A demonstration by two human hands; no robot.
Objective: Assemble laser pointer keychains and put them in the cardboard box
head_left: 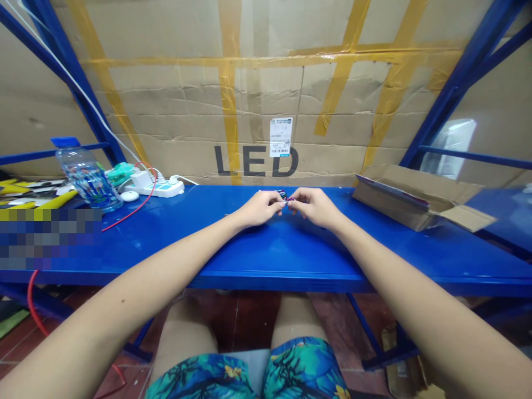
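Both my arms reach forward over a blue metal shelf (266, 255). My left hand (260, 208) and my right hand (315, 206) meet near the back of the shelf with fingers curled and pinched together. Between the fingertips sits a small dark object with red and purple bits (284, 195), possibly thin wires; it is too small to name. Both hands pinch it from either side, just above the shelf surface.
A clear water bottle with a blue cap (85, 176), a white power strip (160, 187) with a red cable (137, 208) and a white mouse (129, 195) stand at the left. An open flat cardboard box (415, 199) lies at the right. A taped cardboard wall marked LED (257, 100) closes the back.
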